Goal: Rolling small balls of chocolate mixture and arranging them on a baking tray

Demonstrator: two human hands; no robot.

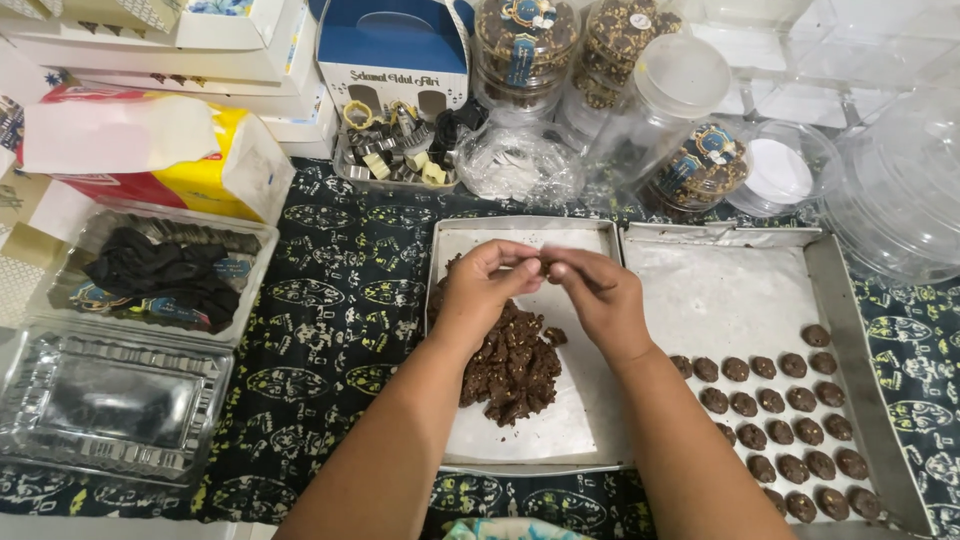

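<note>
My left hand (482, 285) and my right hand (598, 293) meet fingertip to fingertip above a metal tray (520, 440), pinching a small brown bit of dough (545, 266) between them. Under my hands a heap of dark chocolate dough (515, 365) lies on the tray's white paper lining. To the right, a second metal tray (700, 290) holds several rows of small round chocolate pieces (780, 405) in its near right part.
A dark patterned cloth (340, 310) covers the table. Clear plastic containers (110, 400) sit at the left, one with black items (160, 270). A tissue pack (170, 155), a tray of cookie cutters (395, 155), filled jars (520, 45) and empty clear tubs (900, 190) line the back.
</note>
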